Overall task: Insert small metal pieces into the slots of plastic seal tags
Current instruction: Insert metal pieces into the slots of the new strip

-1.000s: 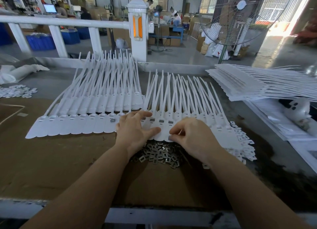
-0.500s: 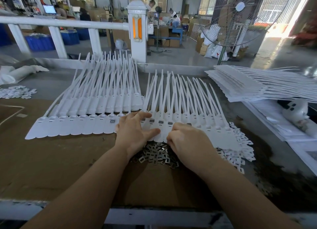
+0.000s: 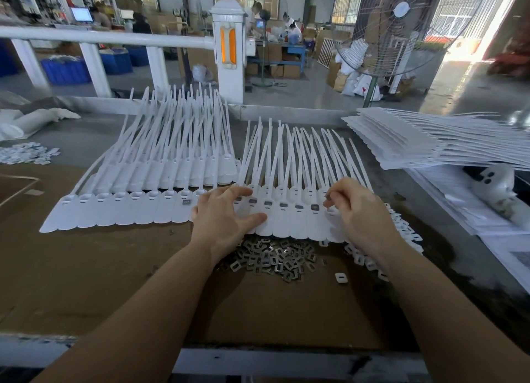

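A fanned row of white plastic seal tags lies on the cardboard, several with grey metal pieces in their slots. My left hand rests flat on the row's left end, fingers spread and straight. My right hand hovers over the row's right end, fingers curled, its fingertips pinching a small metal piece just above a tag's slot. A loose pile of metal pieces sits on the cardboard just in front of the tags, between my wrists.
A second fanned batch of tags lies to the left. A stack of tags sits at the right rear. Small white plastic caps are scattered at the right, and one cap lies apart. A white railing and a fan stand behind.
My right hand has moved right along the row, from the middle tags to the right end. More tags show metal pieces in their slots. My left hand has stayed put.
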Tool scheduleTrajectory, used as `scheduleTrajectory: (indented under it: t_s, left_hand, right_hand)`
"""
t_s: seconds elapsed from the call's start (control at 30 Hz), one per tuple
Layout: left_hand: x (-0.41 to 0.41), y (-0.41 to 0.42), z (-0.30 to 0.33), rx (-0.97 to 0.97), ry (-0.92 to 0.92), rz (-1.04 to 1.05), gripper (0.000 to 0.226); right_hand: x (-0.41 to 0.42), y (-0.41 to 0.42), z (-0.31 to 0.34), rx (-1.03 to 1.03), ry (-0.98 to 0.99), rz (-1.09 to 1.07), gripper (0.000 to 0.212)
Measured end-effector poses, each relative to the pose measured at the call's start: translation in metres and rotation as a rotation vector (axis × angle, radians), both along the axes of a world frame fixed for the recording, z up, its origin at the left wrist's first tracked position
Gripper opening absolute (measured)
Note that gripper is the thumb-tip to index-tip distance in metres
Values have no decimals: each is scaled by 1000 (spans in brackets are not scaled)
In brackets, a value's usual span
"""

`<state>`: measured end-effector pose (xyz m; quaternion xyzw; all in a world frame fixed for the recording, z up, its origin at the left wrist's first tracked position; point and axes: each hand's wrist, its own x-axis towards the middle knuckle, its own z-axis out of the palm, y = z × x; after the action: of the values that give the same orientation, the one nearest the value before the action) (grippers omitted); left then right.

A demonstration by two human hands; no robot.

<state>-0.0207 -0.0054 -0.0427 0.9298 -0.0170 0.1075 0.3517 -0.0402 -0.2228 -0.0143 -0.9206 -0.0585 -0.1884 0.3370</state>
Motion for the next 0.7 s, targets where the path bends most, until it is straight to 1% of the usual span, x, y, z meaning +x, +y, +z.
scheduleTrajectory:
  t_s: [0.13, 0.27, 0.43, 0.7]
  left_hand:
    - [0, 0, 0, 0, 6, 4, 51]
    - [1, -1, 1, 13, 7, 8, 52]
    - [0, 0, 0, 2, 8, 9, 52]
    - [1, 0, -1, 3, 6, 8, 52]
  right_hand:
    - [2, 2, 0, -46, 28, 58, 15]
    - [4, 5, 2, -108, 49, 71, 16]
    - [6, 7, 6, -119, 77, 80, 19]
    - [12, 3, 9, -138, 134, 101, 17]
